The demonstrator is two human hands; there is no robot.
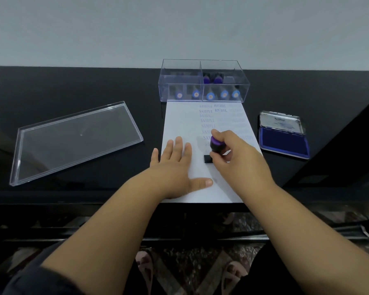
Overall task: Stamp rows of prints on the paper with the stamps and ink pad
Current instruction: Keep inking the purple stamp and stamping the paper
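A white sheet of paper (183, 122) lies on the black table, with columns of blue prints reading SAMPLE and AIR MAIL near its top. My left hand (177, 167) lies flat on the paper's left side, fingers straight. My right hand (237, 152) grips a stamp (215, 145) with a purple-topped black handle; its black base touches the paper at mid-sheet. An open ink pad (283, 143) with a blue pad and a raised metal lid sits to the right of the paper.
A clear plastic box (202, 81) holding several blue-capped stamps stands just behind the paper. Its clear lid (77, 141) lies flat at the left. The table's front edge (115, 201) runs just under my wrists, and a wall rises behind the table.
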